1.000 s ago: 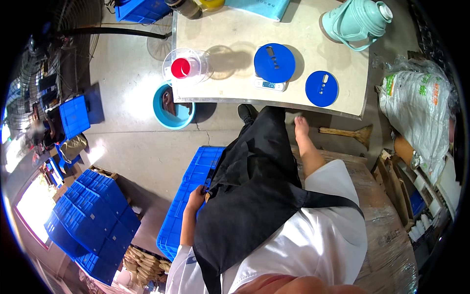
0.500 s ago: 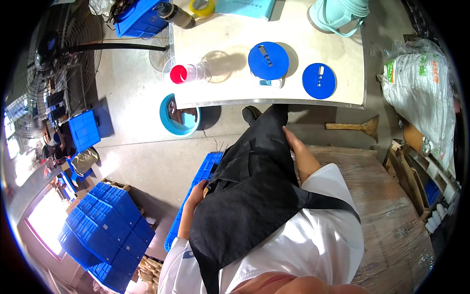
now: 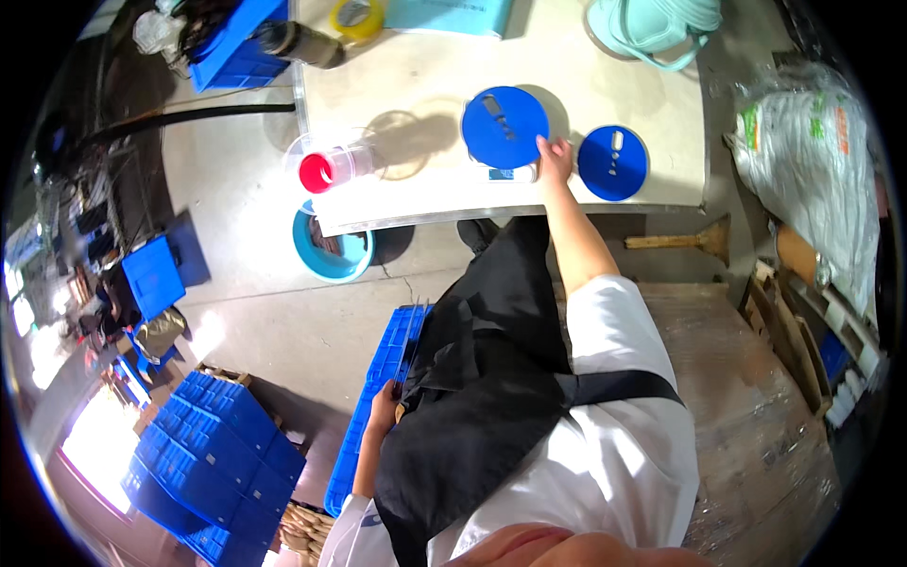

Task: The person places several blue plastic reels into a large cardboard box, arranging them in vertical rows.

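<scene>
My right hand [image 3: 556, 161] reaches over the table's near edge, fingertips closed on the rim of a round blue plate [image 3: 520, 109]. This plate sits over a small white scale [image 3: 510, 175] with a lit display; a pale oblong piece and several small bits lie in a line on it. Just right of my hand is a second blue plate [image 3: 600, 175] with similar pieces. Low at my left side, my left hand [image 3: 384, 408] is closed around long thin metal prongs [image 3: 413, 335] that look like tweezers. A blue crate [image 3: 364, 430] is beside it.
On the table [image 3: 416, 203] stand a clear cup with a red end [image 3: 316, 173], yellow tape [image 3: 357, 17], a turquoise folder [image 3: 449, 14] and a mint bag [image 3: 652, 28]. A blue basin [image 3: 335, 265] and stacked blue crates [image 3: 203, 463] are at left, a broom [image 3: 675, 242] at right.
My right hand has gone from beside my apron up to the blue plate on the scale. My left hand stays low with the prongs, which now show more fully. The view has shifted slightly.
</scene>
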Demonstrator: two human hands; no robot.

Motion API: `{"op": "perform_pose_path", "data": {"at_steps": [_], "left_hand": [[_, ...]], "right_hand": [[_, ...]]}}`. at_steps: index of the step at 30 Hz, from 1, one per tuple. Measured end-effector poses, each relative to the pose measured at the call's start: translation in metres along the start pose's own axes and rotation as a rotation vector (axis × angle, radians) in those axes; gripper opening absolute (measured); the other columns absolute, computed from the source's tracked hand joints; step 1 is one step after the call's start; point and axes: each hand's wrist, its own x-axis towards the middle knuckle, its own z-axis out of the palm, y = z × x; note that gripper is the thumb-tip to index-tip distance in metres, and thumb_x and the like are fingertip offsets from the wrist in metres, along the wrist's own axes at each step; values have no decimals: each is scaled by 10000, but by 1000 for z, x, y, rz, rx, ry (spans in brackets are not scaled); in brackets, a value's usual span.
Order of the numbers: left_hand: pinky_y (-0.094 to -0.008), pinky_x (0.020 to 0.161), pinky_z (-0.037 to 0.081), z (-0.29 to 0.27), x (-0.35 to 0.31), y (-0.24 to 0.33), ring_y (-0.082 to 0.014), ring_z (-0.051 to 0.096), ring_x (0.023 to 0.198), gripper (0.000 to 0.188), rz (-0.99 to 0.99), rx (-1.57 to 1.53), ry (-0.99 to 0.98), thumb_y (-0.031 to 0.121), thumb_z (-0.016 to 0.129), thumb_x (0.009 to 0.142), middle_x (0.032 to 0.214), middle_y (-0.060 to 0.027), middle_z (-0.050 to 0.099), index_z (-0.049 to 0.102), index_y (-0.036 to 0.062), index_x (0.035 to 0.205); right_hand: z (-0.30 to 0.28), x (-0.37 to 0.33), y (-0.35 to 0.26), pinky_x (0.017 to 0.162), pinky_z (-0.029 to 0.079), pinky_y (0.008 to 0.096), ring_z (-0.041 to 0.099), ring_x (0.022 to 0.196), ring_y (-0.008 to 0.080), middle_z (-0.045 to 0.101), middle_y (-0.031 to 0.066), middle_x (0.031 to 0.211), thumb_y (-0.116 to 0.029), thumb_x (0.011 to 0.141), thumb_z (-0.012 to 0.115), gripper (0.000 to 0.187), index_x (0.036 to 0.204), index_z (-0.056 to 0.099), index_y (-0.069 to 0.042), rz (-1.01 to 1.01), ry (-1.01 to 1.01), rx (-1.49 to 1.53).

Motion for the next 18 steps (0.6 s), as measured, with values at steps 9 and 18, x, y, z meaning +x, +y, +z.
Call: {"op": "perform_pose_path", "data": {"at_steps": [9,18], "left_hand": [[-386,649,445,50,25,-119,-402,580,807,213,-76,-382,-62,115,570,795,829,-214,596,509,29,980],[-385,684,444,1,21,45,-389,591,836,176,91,-31,-106,80,512,829,862,-216,611,518,17,994]], "right_hand": [[-16,30,-39,710,504,333,588,857,180,603,44,949,-2,833,569,176,989,546,-80,392,-47,762],[-46,74,-51,714,491,363,569,913,215,570,95,1042,-170,792,681,372,1112,534,-50,236,323,333]]}}
